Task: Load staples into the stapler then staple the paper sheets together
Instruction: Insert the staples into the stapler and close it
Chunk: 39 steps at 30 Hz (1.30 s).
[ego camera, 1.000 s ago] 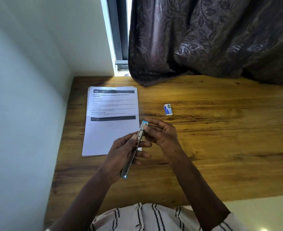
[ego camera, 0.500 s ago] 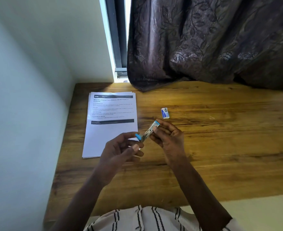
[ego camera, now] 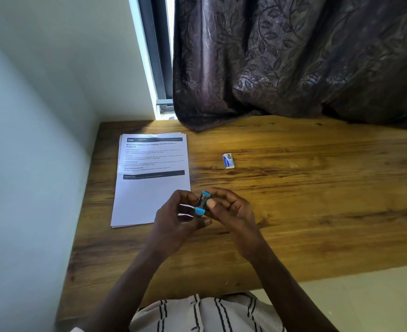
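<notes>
Wooden desk [ego camera: 293, 212] under a dark curtain [ego camera: 293, 56]; above it both hands pinch the small blue-tipped stapler [ego camera: 203, 202], left hand [ego camera: 178, 219] and right hand [ego camera: 231, 209] closed on it; paper sheets [ego camera: 149, 188] lie just left, staple box [ego camera: 228, 160] well beyond; judging by this, steady the body and close it squarely.

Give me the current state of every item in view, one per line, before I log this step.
stapler: held off the table in both hands, whether open or closed cannot be told
left hand: gripping the stapler's near end
right hand: gripping the stapler's far end
paper sheets: stacked flat on the table, no staple visible
staple box: lying on the table, untouched
curtain: drawn, hem resting on the table
</notes>
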{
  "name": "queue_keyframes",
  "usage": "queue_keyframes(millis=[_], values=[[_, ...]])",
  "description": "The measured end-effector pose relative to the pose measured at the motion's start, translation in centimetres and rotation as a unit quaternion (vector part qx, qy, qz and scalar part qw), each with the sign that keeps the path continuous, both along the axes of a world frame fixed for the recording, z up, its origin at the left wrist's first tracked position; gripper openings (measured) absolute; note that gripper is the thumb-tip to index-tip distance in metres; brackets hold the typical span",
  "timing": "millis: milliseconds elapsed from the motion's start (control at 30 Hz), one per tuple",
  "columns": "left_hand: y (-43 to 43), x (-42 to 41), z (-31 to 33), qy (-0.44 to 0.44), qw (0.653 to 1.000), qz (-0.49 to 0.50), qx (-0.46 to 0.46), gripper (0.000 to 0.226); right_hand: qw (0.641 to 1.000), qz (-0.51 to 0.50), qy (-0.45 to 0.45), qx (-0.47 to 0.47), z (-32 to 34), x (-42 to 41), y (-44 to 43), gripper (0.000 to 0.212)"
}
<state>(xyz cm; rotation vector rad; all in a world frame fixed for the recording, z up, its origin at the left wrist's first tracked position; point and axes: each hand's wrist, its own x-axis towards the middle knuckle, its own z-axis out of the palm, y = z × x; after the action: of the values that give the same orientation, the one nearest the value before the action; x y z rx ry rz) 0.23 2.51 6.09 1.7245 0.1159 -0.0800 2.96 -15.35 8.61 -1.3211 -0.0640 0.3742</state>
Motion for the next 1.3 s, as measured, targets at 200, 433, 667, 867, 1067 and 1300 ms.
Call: queue_keyframes(millis=[200,433,667,867,1067,1300], values=[[-0.6,0.1,-0.1,-0.012,0.998,-0.005,0.061,0.042,0.999,0.001,0.008,-0.043,-0.2,-0.7,-0.4,0.044],[-2.0,0.3,-0.6,0.011,0.997,-0.005,0.071,0.039,0.998,-0.016,0.041,-0.052,-0.9,-0.2,-1.7,0.039],[-2.8,0.0,-0.7,0.039,0.995,0.004,0.088,0.037,0.996,0.019,0.055,-0.07,-1.5,0.8,-2.7,0.044],[-2.6,-1.2,-0.8,0.054,0.986,0.0,0.157,0.038,0.977,0.112,0.006,-0.182,-3.5,2.3,-3.5,0.044],[-3.2,-3.4,-1.2,0.089,0.938,0.134,0.308,0.041,0.887,0.15,-0.191,-0.393,-5.8,3.8,-3.1,0.046],[-3.3,-6.1,-2.0,0.153,0.873,0.265,0.379,0.046,0.799,0.156,-0.355,-0.459,-8.6,5.2,-0.7,0.055]])
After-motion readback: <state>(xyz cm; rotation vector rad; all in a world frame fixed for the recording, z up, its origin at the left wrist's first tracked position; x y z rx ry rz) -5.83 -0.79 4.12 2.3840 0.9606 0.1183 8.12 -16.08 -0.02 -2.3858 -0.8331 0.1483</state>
